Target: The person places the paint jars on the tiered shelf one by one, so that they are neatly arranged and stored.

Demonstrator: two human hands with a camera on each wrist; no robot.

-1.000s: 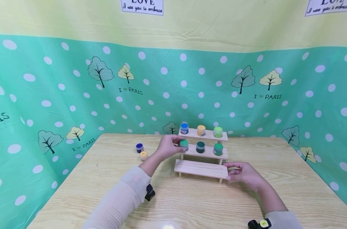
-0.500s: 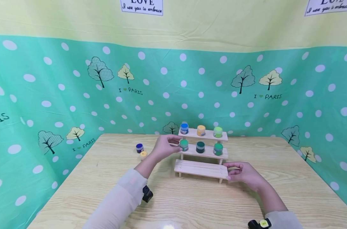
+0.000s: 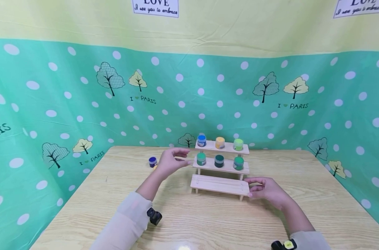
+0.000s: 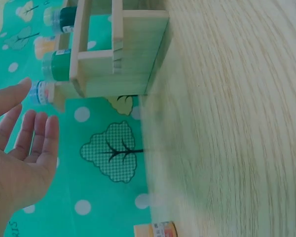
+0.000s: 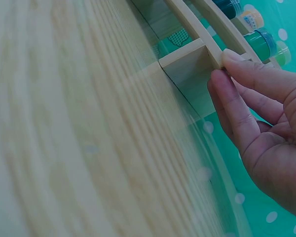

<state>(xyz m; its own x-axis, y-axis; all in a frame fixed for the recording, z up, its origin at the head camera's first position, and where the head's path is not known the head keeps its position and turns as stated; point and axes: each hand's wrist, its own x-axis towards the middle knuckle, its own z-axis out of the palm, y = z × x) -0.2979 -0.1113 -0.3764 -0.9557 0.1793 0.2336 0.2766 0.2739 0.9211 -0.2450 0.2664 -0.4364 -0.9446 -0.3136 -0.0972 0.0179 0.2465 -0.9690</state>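
Observation:
A three-step wooden display rack stands on the table. My right hand pinches the right end of its lowest shelf; thumb and fingers grip the board's corner in the right wrist view. Just left of the middle shelf is my left hand, fingers extended and apart, holding nothing. Nearest to it on that shelf stands a green paint jar, beside a dark green jar and another green jar. The top shelf bears a blue jar, a yellow-orange jar and a light green jar.
On the table left of the rack are a dark blue jar and an orange-yellow jar, the latter mostly hidden by my left hand in the head view. A patterned green curtain hangs behind the table.
My left hand has let go of the green paint jar on the middle shelf and drawn back to the left. My right hand stays on the rack's lowest shelf.

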